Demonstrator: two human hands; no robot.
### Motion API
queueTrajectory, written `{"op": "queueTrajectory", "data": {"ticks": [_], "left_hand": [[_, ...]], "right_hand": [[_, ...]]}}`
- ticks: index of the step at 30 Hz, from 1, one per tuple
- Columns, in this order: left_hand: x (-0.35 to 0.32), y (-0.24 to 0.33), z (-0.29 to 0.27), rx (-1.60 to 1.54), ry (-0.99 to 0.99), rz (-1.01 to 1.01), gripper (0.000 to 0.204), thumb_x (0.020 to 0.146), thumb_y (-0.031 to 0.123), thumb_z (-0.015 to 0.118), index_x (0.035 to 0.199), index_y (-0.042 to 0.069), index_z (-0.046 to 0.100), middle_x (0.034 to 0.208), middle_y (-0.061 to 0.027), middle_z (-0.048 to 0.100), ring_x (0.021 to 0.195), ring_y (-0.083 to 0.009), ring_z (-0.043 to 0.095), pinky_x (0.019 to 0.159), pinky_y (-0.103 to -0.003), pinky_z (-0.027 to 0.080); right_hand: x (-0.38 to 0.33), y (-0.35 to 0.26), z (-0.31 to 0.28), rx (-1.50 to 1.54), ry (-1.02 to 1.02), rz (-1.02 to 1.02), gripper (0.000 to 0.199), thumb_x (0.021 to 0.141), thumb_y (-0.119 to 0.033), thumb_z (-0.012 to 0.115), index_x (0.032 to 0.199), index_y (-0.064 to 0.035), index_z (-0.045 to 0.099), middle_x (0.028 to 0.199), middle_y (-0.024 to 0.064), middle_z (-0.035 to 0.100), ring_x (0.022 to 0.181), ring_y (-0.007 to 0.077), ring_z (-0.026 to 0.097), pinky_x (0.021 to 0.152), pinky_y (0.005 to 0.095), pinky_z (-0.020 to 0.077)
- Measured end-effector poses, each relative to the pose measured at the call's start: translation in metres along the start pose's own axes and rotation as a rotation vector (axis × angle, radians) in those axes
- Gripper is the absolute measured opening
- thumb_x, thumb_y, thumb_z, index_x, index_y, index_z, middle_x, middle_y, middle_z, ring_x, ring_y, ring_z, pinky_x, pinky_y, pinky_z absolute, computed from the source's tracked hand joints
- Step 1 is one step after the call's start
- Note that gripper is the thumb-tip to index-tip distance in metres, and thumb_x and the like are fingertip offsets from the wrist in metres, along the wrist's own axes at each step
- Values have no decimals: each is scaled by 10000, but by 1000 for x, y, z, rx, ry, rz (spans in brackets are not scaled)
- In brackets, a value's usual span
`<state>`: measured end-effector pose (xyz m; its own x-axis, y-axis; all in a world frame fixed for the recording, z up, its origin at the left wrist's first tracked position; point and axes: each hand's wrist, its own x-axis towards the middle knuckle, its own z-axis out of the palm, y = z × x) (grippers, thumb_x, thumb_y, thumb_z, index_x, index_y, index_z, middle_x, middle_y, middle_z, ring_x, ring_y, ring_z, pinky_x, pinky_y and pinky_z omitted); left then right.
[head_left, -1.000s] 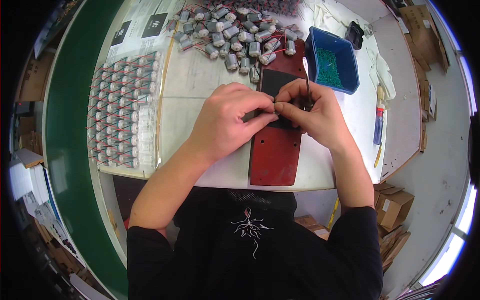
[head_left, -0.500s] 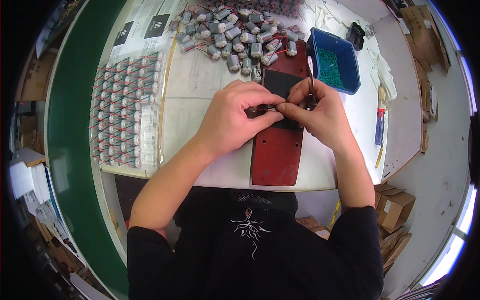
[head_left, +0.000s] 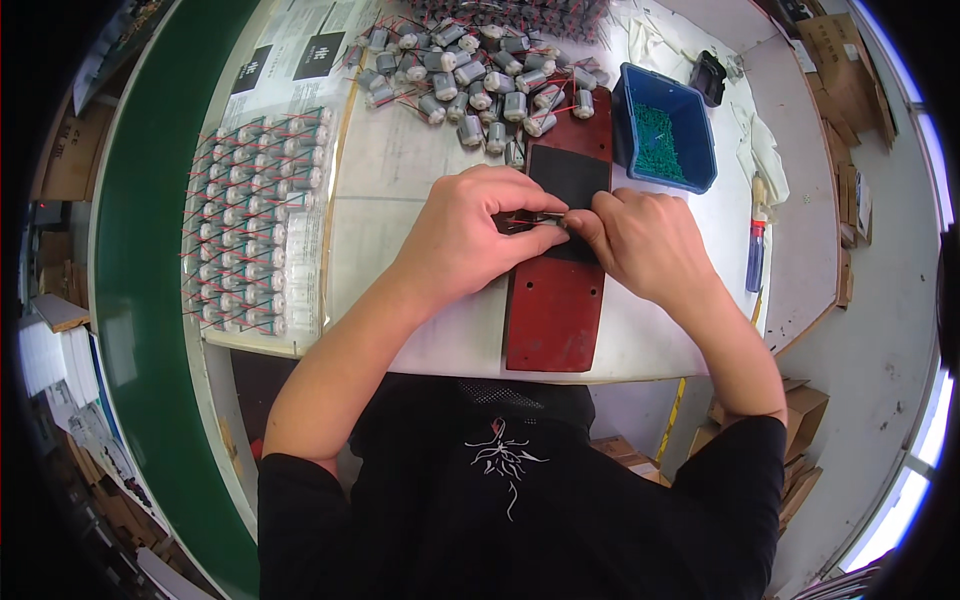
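Observation:
My left hand (head_left: 475, 230) and my right hand (head_left: 645, 245) meet over a dark red board (head_left: 555, 310) that carries a black pad (head_left: 570, 175). Between the fingertips of both hands is a small motor with thin red wires (head_left: 535, 222), mostly hidden by my fingers. Just beyond the board lies a loose heap of small silver motors (head_left: 480, 80) with red and black leads.
Neat rows of finished motors (head_left: 250, 220) lie on a sheet at the left. A blue bin of green bits (head_left: 665, 140) stands at the right, with a red-and-blue pen (head_left: 755, 255) near the table edge. Cardboard boxes (head_left: 800, 420) sit under the table; a green belt (head_left: 140, 300) runs along the left.
My hands have shifted slightly on the small motor; the thin tool that stood up from my right hand half a second ago no longer shows.

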<state>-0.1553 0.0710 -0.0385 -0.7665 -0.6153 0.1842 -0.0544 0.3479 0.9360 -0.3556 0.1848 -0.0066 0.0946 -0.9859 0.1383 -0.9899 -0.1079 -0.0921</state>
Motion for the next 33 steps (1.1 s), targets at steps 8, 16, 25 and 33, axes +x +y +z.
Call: {"op": "queueTrajectory", "data": {"ticks": [8,16,25,33], "left_hand": [[2,1,-1,-23,-6,-13,243,807,78,877,1032,5,819,1006,-92,766,886,-151,713,780,-281,571],[1,4,-1,0,-6,-2,235,815,85,866,1029,4,816,996,-97,769,885,-165,722,785,-289,569],[0,3,0,20,10,8,242,814,91,868,1037,9,819,1004,-104,773,880,-169,730,784,-292,574],[-1,3,1,43,16,39,247,813,97,870,1038,9,818,1011,-106,774,876,-181,736,782,-292,574]], "right_hand": [[0,0,6,-84,15,-49,497,1043,-457,619,698,-99,613,595,89,615,497,292,625,419,407,465],[1,4,8,-74,-28,-65,510,1048,-449,610,680,-96,610,574,90,610,477,302,620,418,416,468],[-6,-6,2,-81,-20,-42,517,1051,-447,599,671,-96,621,574,95,619,479,310,626,425,420,478],[-5,-6,2,-89,-32,-24,512,1060,-440,587,688,-91,636,589,104,633,490,322,635,439,432,489]]}}
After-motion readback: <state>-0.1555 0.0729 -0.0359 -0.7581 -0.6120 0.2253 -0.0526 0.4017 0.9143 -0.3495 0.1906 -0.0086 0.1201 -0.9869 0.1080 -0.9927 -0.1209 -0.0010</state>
